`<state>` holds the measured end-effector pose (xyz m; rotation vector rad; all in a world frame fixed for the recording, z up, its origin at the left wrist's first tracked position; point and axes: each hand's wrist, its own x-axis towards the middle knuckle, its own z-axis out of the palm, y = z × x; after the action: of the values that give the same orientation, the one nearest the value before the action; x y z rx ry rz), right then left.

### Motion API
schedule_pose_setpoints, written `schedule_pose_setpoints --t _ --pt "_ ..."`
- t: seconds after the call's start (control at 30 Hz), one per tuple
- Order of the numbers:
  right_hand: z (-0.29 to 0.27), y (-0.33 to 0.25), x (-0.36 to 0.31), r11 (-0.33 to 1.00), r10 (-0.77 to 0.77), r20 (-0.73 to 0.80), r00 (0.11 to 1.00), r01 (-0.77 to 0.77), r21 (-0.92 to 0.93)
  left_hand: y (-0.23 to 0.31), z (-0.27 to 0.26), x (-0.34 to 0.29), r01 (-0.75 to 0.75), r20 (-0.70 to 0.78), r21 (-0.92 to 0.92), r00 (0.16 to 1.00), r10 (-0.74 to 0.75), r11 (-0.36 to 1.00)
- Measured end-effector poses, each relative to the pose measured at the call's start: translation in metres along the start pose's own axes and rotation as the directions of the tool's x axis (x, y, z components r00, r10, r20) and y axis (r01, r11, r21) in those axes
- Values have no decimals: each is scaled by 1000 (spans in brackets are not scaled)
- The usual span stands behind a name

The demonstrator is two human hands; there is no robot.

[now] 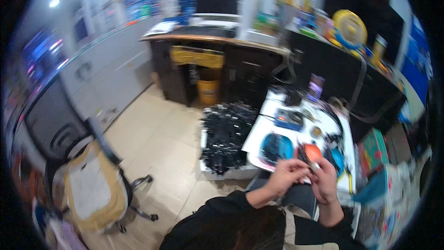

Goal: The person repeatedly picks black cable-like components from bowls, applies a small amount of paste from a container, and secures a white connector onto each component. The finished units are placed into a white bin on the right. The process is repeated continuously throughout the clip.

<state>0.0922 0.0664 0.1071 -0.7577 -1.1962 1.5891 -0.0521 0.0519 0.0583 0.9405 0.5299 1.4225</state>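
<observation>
In front of my body, over the near edge of a white table [255, 134], my two hands meet. My right hand [325, 181] pinches a small whitish piece [314, 166], too blurred to name. Close beside it, the fingertips of my left hand [286, 177] are pressed together; whether they also grip something is hidden. Just beyond the hands are an orange bowl [313, 152] and a blue tray [285, 144] with dark parts in it. A second blue container [337, 159] sits to the right of my right hand.
Left of the table stands a white box [231, 174] heaped with shiny black pieces [226, 132]. A blue device [287, 119] and a lit phone [316, 87] are farther back on the table. An office chair [90, 190] is at left, a dark desk [245, 71] behind.
</observation>
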Motion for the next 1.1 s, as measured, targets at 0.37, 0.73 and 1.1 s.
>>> schedule_pose_setpoints --t 0.37,0.73,1.1 --pt "-18 33 -2 967 162 174 971 -191 167 -5 -8 -23 -155 -14 334 985 170 930" --pt "-71 57 50 966 222 85 971 -231 115 -26 -25 36 68 29 465 995 -92 883" --pt "-106 77 8 928 261 -69 963 -230 292 -58 -18 45 -39 217 708 962 -165 705"
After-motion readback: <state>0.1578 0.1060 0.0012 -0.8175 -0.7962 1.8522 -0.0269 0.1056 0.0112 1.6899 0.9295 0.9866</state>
